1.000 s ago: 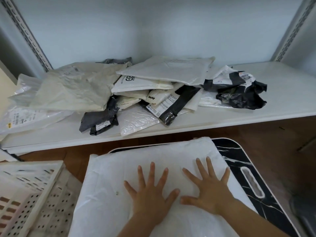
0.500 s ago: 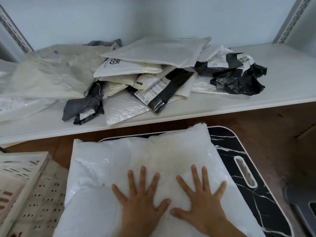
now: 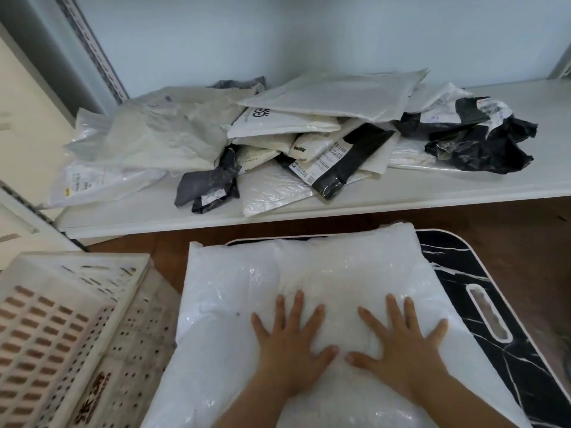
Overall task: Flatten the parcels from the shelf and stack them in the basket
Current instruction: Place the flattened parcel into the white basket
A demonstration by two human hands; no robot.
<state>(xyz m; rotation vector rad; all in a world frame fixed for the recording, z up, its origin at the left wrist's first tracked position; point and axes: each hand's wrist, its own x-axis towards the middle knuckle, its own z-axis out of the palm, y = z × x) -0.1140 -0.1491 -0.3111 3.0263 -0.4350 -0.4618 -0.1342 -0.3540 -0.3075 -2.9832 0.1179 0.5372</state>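
Pressing under both hands' spread fingers [image 3: 298,307], the white parcel [image 3: 234,304] lies flat.

A parcel [image 3: 309,273] lies on a near board [image 3: 482,273], basket [image 3: 77,319] to its left, shelf [image 3: 463,193] of parcels [image 3: 309,134] behind.

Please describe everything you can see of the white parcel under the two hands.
The white parcel is a large, glossy, wrinkled plastic mailer, puffed like a pillow. It lies flat on the black marbled board, beside the basket. The left hand and right hand press on it with fingers spread, denting its middle.
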